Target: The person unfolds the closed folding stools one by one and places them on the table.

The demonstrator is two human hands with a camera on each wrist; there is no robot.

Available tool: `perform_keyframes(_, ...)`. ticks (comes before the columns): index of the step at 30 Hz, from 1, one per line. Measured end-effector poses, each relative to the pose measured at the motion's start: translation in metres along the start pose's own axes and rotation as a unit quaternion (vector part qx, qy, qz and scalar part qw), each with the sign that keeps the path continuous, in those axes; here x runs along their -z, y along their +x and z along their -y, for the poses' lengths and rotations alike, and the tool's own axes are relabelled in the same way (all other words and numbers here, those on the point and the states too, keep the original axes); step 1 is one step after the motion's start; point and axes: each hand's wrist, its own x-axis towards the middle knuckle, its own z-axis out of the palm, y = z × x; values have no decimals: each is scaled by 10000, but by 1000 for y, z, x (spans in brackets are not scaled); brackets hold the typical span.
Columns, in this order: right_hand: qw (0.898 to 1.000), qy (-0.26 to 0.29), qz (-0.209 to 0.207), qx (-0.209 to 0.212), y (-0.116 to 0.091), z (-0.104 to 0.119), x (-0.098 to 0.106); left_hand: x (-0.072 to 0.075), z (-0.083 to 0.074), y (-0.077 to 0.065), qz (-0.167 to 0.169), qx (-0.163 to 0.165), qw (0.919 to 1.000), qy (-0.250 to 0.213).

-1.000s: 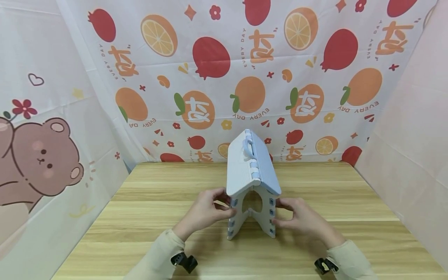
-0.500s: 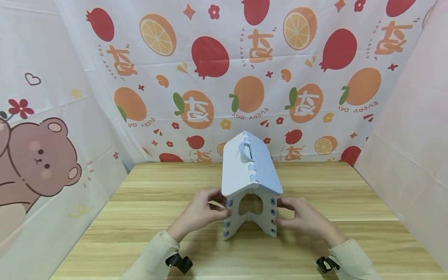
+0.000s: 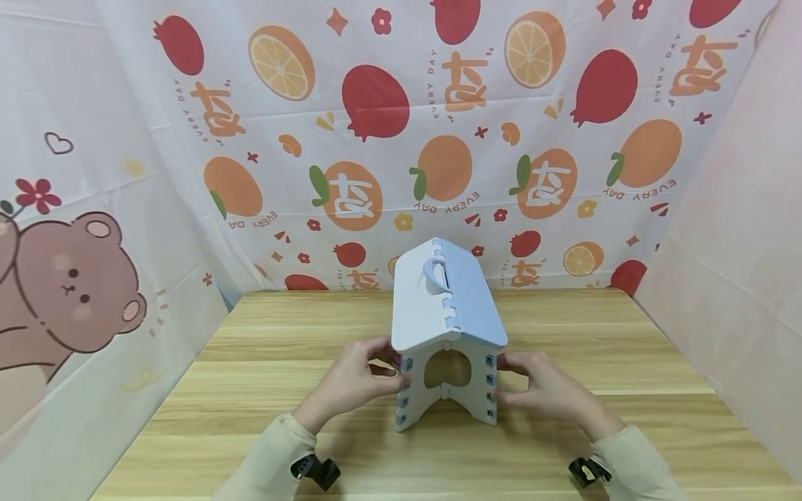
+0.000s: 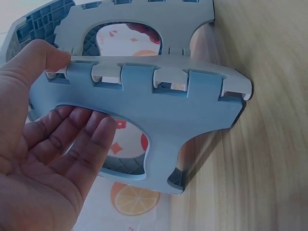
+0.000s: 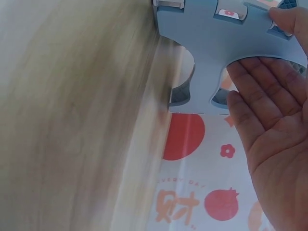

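Taking the stool as the centre of the clock and twelve as straight away from the person, the nearest things are the sleeves: the left sleeve (image 3: 269, 456) toward eight, the right sleeve (image 3: 633, 463) toward four, a black wrist mount (image 3: 321, 473) at the left cuff and a similar one at the other.

Just beyond, the left-hand grip (image 3: 354, 379) sits between eight and nine and the right-hand grip (image 3: 541, 390) at four. Both are clamped on the folding stool (image 3: 464, 309). Each thumb bears on a panel's near edge while the fingers hook into the cut-out, which probably gives them a firm hold. Taking opposite sides at like heights likely keeps the load even and the stool from twisting.

The stool stands upright, its feet on the tabletop (image 3: 301, 327), between the two grips. Its left blue panel (image 4: 154, 103) and right blue panel (image 5: 207, 45) face outward; the top's halves slope from a raised ridge, presumably because it is only partly unfolded. The handle (image 3: 427, 270) is at twelve.

Farthest, the fruit-print cloth (image 3: 407, 149) hangs at twelve, with a printed bear (image 3: 75, 278) near nine.
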Motion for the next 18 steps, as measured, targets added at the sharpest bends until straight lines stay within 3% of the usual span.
perform_keyframes(10,9997,-193,15,-141,-2,5,15,14,-9,-3,106,37,9994,316)
perform_keyframes(18,9942,-263,-932,-477,0,11,60,51,-28,8,-803,-231,9959,353)
